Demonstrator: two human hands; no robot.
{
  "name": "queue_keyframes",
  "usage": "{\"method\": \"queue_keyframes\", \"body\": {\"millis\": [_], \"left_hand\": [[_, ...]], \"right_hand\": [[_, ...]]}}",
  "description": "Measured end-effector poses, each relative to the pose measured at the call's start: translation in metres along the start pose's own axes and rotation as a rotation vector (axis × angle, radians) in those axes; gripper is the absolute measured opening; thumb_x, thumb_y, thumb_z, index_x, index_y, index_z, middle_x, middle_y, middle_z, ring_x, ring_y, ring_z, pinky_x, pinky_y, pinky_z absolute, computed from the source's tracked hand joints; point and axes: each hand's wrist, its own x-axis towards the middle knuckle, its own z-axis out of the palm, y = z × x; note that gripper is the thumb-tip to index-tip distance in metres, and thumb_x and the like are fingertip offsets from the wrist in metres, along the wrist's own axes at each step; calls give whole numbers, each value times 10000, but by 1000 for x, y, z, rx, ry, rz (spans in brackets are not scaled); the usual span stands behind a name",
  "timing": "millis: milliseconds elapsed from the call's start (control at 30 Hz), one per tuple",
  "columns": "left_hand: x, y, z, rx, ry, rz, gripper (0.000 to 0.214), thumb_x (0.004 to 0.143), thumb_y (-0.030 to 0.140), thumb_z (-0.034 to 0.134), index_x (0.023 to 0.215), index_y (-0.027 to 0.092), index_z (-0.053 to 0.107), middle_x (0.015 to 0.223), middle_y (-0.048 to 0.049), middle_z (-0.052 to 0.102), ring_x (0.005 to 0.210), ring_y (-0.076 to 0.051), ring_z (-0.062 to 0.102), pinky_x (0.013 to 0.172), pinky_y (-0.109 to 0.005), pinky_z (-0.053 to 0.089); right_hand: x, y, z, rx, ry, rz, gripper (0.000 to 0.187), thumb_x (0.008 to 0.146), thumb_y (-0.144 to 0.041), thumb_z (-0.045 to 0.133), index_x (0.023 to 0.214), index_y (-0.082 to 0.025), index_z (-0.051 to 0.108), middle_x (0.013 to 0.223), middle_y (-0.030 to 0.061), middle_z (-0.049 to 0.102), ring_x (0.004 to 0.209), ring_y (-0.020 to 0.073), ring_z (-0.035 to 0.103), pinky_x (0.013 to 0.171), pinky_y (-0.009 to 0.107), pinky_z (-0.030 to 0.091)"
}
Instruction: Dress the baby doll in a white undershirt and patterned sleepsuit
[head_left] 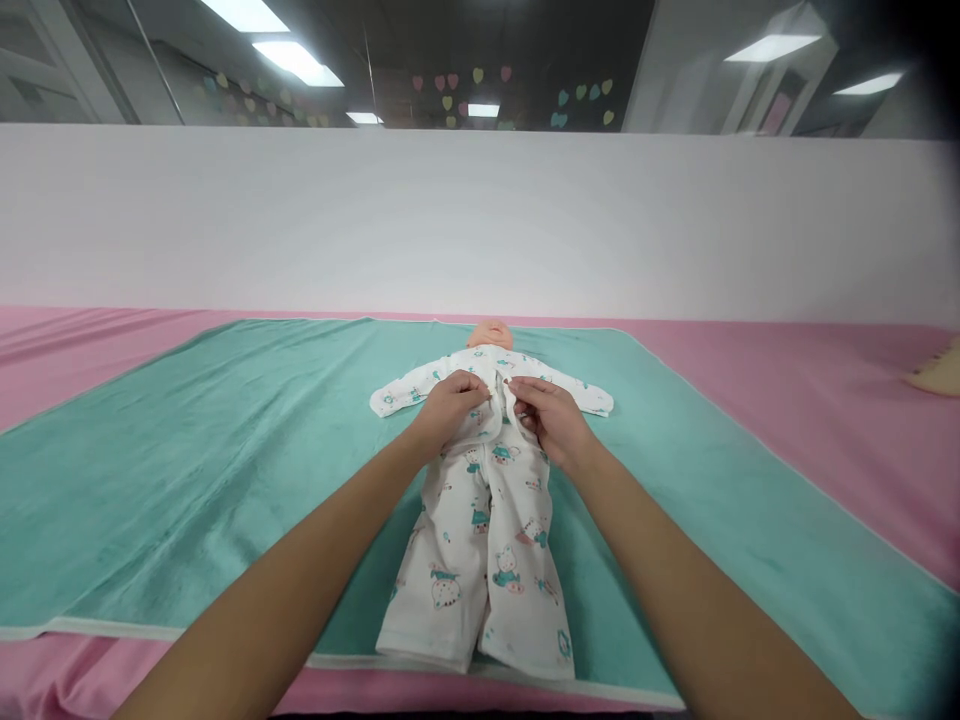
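Note:
A baby doll [491, 334] lies on its back, head at the far end, its arms spread to both sides. It wears a white long-sleeved baby top [410, 388] with small printed figures, and matching trousers [517, 540] whose legs point towards me. The top's front is parted below the neck. With fingers pinched, my left hand [451, 405] grips the left front edge of the top. Opposite it, my right hand [553, 415] pinches the right front edge, near a small dark fastener. The fingertips hide part of both edges.
Under the doll is a green blanket [225, 480] with a pale border, spread over a pink cloth [787, 400]. A white wall panel [480, 225] rises behind, with dark glass above it. A beige object [937, 372] lies partly in view at the far right.

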Motion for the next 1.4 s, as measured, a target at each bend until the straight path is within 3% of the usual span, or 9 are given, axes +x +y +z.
{"method": "queue_keyframes", "body": {"millis": [200, 500, 667, 833, 1000, 1167, 1400], "left_hand": [[1, -6, 2, 25, 16, 87, 97, 715, 262, 522, 659, 185, 544, 886, -7, 560, 843, -161, 523, 776, -283, 405], [1, -2, 2, 34, 17, 75, 122, 711, 276, 526, 637, 179, 525, 846, -10, 556, 814, -159, 517, 751, -279, 411], [2, -5, 3, 109, 30, 85, 129, 726, 290, 511, 652, 186, 526, 806, -2, 554, 784, -159, 518, 725, -284, 412], [4, -6, 4, 223, 37, 112, 126, 755, 270, 489, 661, 189, 508, 772, 3, 536, 777, -156, 510, 732, -285, 405], [2, -3, 7, 369, 46, 127, 128, 790, 271, 476, 706, 192, 531, 823, -13, 547, 800, -162, 510, 742, -288, 403], [0, -5, 11, 464, 83, 209, 254, 820, 404, 471, 695, 191, 531, 828, -14, 535, 752, -151, 502, 718, -287, 388], [-1, -5, 13, 450, 137, 174, 132, 763, 261, 502, 654, 188, 507, 812, -9, 537, 726, -146, 498, 693, -281, 390]], "right_hand": [[-1, 1, 2, -127, -29, -15, 323, 616, -382, 706, 837, -150, 666, 571, -3, 568, 468, 50, 428, 422, 166, 336], [0, 5, 3, -197, 7, -44, 323, 623, -396, 687, 850, -166, 674, 585, 12, 599, 482, 65, 453, 433, 176, 354], [0, 5, 4, -230, -2, -64, 322, 642, -392, 660, 871, -165, 678, 578, 18, 609, 489, 77, 484, 427, 179, 358], [-1, 3, 7, -249, -46, -87, 265, 647, -331, 653, 856, -169, 670, 741, 46, 655, 583, 106, 573, 432, 173, 370], [-2, 3, 8, -294, -27, -116, 243, 651, -300, 636, 853, -164, 656, 706, 41, 651, 585, 118, 595, 430, 174, 376], [-2, 5, 7, -298, -40, -116, 229, 676, -307, 610, 855, -173, 660, 671, 31, 640, 597, 116, 599, 437, 165, 379], [-1, 4, 7, -273, -77, -112, 201, 680, -297, 616, 830, -167, 649, 691, 32, 635, 599, 114, 595, 435, 165, 373]]}}
